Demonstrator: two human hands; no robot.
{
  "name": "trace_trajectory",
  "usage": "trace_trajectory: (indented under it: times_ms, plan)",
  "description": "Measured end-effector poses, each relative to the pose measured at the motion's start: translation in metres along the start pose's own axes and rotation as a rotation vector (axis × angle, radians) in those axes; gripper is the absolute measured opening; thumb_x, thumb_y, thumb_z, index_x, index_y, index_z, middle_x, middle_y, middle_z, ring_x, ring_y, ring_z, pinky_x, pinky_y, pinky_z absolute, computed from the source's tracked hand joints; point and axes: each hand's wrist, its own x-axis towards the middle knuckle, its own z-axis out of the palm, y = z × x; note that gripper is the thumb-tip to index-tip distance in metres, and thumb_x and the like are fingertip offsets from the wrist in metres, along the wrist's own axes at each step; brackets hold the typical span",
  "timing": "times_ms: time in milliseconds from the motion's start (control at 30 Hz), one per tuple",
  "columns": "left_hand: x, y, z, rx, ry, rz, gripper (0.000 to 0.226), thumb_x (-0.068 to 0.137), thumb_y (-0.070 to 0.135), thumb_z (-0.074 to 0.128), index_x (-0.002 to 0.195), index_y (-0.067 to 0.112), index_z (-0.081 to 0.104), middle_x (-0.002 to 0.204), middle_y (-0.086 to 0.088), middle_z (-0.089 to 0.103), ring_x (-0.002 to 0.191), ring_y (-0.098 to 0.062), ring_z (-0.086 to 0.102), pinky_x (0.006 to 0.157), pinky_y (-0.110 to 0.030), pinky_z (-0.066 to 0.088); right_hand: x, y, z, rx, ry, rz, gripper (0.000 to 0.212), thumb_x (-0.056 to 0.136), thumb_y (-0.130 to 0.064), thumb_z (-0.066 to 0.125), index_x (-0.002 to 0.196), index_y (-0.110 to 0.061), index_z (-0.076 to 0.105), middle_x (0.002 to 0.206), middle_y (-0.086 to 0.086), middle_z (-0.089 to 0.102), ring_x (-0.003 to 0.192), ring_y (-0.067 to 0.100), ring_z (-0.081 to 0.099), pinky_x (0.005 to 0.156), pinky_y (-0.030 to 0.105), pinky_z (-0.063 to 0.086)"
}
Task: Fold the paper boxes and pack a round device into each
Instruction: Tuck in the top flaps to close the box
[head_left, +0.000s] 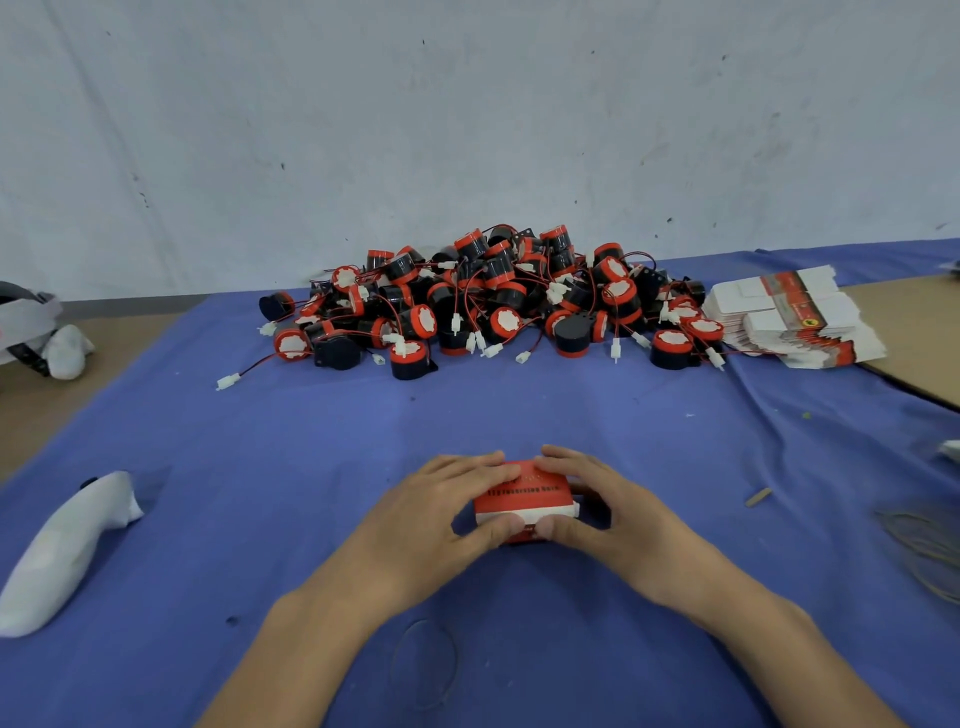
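A red box (524, 501) is held low over the desk (311, 441), long axis left to right, gripped by both hands: left (436, 514), right (613, 512), fingers curled around it. Contents cannot be seen. Devices (493, 296) are heaped behind; flat boxes (795, 317) are stacked beside them.

Open strip of blue cloth (311, 441) across the tabletop, between the pile of round devices (483, 296) and the left hand (431, 514) and right hand (613, 509); the 2 hands grip a red box (524, 501) at near centre. Pile blocks far middle, wires and white connectors trailing forward. Stack of flat paper boxes (795, 317) fills far right, just beside the pile. White handheld object (62, 545) lies near left. Rubber band (425, 662) flat between forearms; small stick (757, 496) to the right.
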Motion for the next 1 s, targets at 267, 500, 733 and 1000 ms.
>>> trace_trajectory:
  times_ms: [267,500,733,1000]
  plan:
    - [0.0,-0.001,0.0,-0.08,-0.013,-0.033,0.065,0.084,0.076,0.028,0.143,0.052,0.041,0.14,0.043,0.027,0.123,0.032,0.013,0.098,-0.005,0.026,-0.006,-0.002,-0.015,0.175,0.091,0.173,0.044,0.082,-0.07,0.052,0.104,-0.036,0.066,0.117,-0.02,0.07,0.113,0.004,0.064,0.106,0.04,0.046]
    - [0.0,-0.001,0.0,-0.094,-0.011,-0.04,0.065,0.084,0.076,0.027,0.142,0.05,0.042,0.139,0.042,0.03,0.124,0.031,0.016,0.104,-0.012,0.031,-0.004,-0.005,-0.015,0.253,0.024,0.172,0.037,0.093,-0.049,0.052,0.118,-0.028,0.071,0.12,-0.018,0.071,0.117,-0.003,0.061,0.107,0.028,0.043]
    - [0.0,0.002,-0.002,-0.14,0.014,-0.059,0.062,0.087,0.074,0.023,0.14,0.05,0.045,0.14,0.037,0.037,0.13,0.02,0.026,0.105,-0.014,0.034,0.001,0.001,-0.015,0.337,0.018,0.188,0.025,0.101,-0.032,0.053,0.108,-0.018,0.074,0.125,-0.023,0.067,0.118,-0.003,0.061,0.103,0.024,0.042]
    - [0.003,0.002,-0.001,-0.162,0.021,-0.087,0.063,0.09,0.073,0.021,0.137,0.045,0.052,0.144,0.03,0.045,0.13,0.015,0.032,0.11,-0.025,0.039,0.002,0.003,-0.012,0.352,0.006,0.177,0.03,0.102,-0.031,0.051,0.113,-0.008,0.068,0.126,-0.021,0.067,0.118,-0.002,0.061,0.094,0.012,0.046]
